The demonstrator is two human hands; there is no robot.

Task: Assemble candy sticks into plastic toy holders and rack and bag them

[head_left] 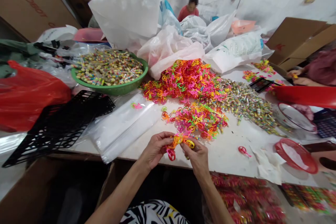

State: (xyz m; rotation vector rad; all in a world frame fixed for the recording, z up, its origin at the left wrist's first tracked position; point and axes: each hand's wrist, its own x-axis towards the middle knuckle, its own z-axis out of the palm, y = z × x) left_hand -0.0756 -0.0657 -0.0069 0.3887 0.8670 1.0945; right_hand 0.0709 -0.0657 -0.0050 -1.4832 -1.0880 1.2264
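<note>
My left hand (157, 148) is closed on small looped plastic pieces, with a pink ring (171, 154) hanging below its fingers. Yellow and orange looped pieces (177, 140) bridge the gap between both hands. In my right hand (196, 154), thumb and fingers pinch a yellow looped plastic piece (189, 144). Just beyond the fingers lies a small heap of mixed pink, orange, yellow and green plastic pieces (201, 117). Behind it rises a larger heap of the same bright pieces (183, 80). What exactly these pieces are is too small to tell.
A green basin (118, 89) of wrapped candy-like items stands left, near black plastic grids (65, 122) and clear bags (126, 129). More wrapped items (246, 101) lie right, beside a red basket (296, 155). A person (189, 10) sits behind; another person's hand (296, 75) is right.
</note>
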